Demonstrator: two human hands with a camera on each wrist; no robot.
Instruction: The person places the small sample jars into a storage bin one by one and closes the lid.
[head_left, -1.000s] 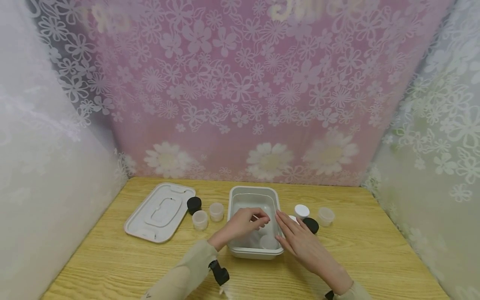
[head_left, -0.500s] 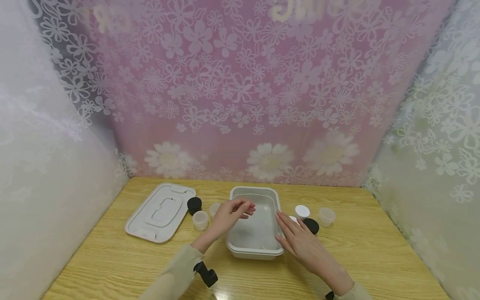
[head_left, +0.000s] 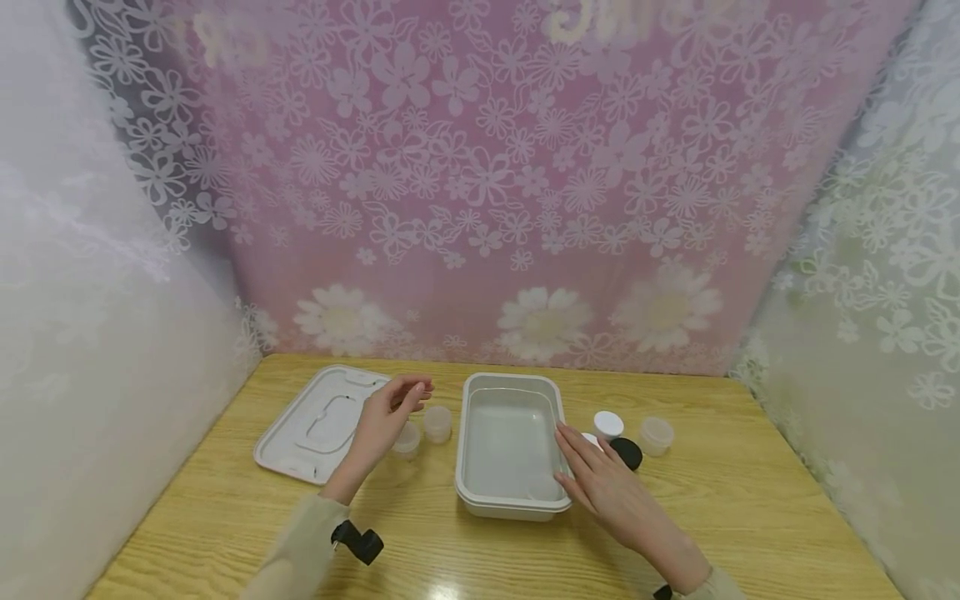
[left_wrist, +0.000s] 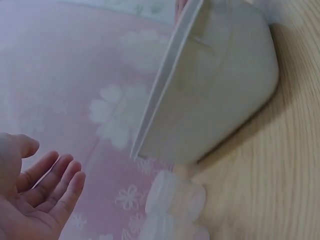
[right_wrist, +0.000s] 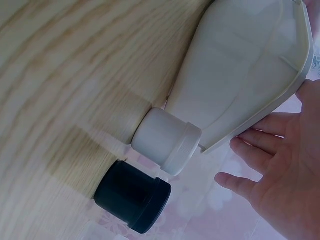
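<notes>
White tub (head_left: 502, 437) sits upright on the table (head_left: 480, 558), long axis 12–6 (12 = far edge). Right hand (head_left: 611, 483) at its 4 o'clock: fingers straight, fingertips touching the tub rim at 3, no grip. Left hand (head_left: 386, 417) in the air at 9–10 o'clock, well apart from tub: fingers loosely bent, thumb clear of them, moderate gap, nothing held. Lid (head_left: 311, 429) lies flat at 9–10, farther out, partly covered by left hand in head view. Two clear cups (head_left: 438, 423) at 9, between lid and tub, the outer one partly behind the hand. Black jar (head_left: 626, 454) at 3; white jars (head_left: 608, 425) between 2 and 3, one partly hidden by right hand. Third clear cup (head_left: 656, 435) farther out at 3. Pink floral backdrop (head_left: 525, 167) at 12, past the table.
</notes>
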